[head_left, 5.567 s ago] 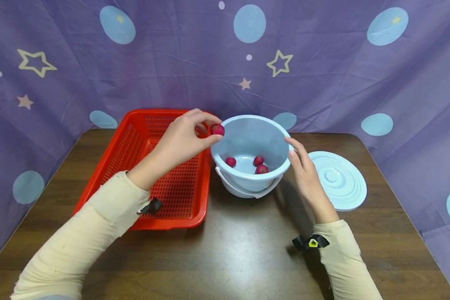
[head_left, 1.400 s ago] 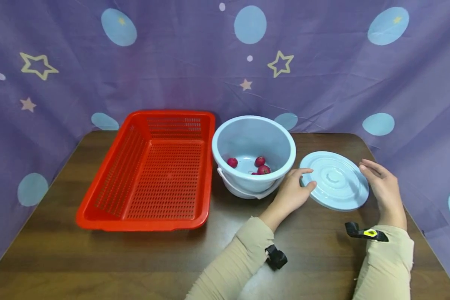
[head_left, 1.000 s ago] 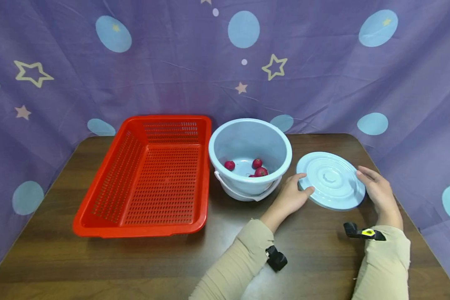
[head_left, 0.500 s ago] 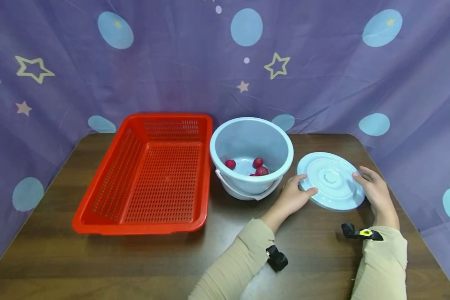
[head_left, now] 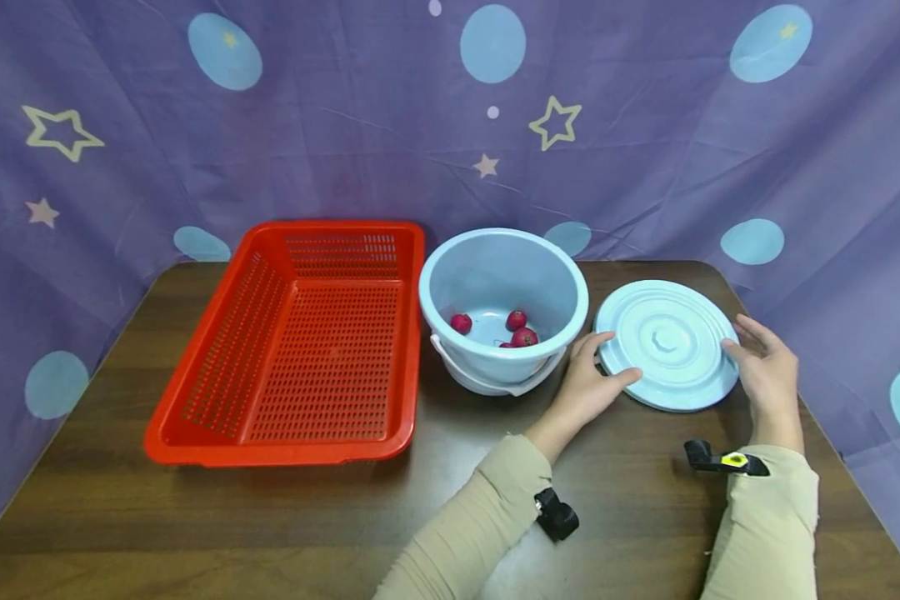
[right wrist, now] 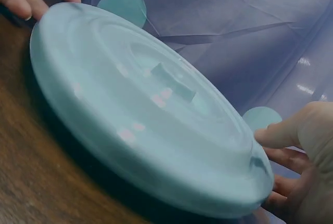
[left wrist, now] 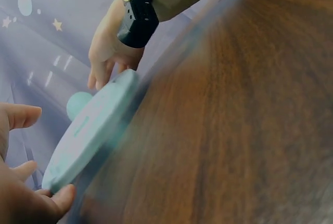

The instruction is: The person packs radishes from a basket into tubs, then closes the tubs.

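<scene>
A pale blue round lid [head_left: 667, 367] lies between my two hands to the right of the bucket, its near edge close over the table. My left hand [head_left: 588, 387] holds its left rim, thumb over the front edge and fingers at the side. On the opposite rim my right hand [head_left: 772, 379] grips with the thumb near the top; in the right wrist view its fingers go under the edge. The light blue bucket [head_left: 495, 367] stands uncovered beside my left hand. Several small red radishes [head_left: 525, 337] lie on its bottom, one partly hidden by the front wall.
A red perforated plastic basket [head_left: 330, 358] stands left of the bucket with nothing in it. The bucket's pale handle [head_left: 480, 379] hangs down at its front. Behind the wooden table [head_left: 307, 525] hangs a purple patterned cloth [head_left: 390, 117].
Earlier my left hand pinched a radish over the bucket while the right touched its rim; both hands then moved right to the lid. In the last half second the lid has shifted slightly up and back.
</scene>
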Motion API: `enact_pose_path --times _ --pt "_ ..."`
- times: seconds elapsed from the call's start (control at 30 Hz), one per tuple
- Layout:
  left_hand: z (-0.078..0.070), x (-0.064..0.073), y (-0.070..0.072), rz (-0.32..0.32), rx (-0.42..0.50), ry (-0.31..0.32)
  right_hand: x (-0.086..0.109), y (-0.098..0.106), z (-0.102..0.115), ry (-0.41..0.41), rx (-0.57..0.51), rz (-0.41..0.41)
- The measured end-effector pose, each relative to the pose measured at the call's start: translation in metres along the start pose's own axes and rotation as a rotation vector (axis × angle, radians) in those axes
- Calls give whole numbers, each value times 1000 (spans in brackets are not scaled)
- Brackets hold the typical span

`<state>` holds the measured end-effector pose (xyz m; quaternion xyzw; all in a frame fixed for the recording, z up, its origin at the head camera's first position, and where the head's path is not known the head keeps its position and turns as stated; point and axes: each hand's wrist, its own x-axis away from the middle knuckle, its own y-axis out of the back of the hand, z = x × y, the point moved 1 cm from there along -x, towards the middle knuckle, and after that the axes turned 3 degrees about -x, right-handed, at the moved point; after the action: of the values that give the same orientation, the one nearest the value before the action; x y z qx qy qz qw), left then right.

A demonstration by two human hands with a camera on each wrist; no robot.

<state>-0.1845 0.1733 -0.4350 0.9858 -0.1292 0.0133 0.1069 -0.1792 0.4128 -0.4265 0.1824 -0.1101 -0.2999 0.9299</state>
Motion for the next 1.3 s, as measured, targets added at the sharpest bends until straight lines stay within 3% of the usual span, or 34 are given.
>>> enact_pose_path --times 0.13,0.43,0.6,0.77,1.03,1.3 --pt "-5 3 1 7 -7 -80 2 4 6 6 -106 -101" --pt "-22 12 5 -27 -96 -431 13 21 24 104 -674 -259" --pt "-25 14 7 -63 -88 -533 18 25 35 220 -934 -293" --pt "-31 17 9 -89 -56 -592 20 28 44 336 -979 -318" --pt "-49 30 13 -134 -74 -676 30 30 65 372 -1081 -373" --pt "-70 42 25 -220 -153 -875 47 26 83 529 -1070 -349"
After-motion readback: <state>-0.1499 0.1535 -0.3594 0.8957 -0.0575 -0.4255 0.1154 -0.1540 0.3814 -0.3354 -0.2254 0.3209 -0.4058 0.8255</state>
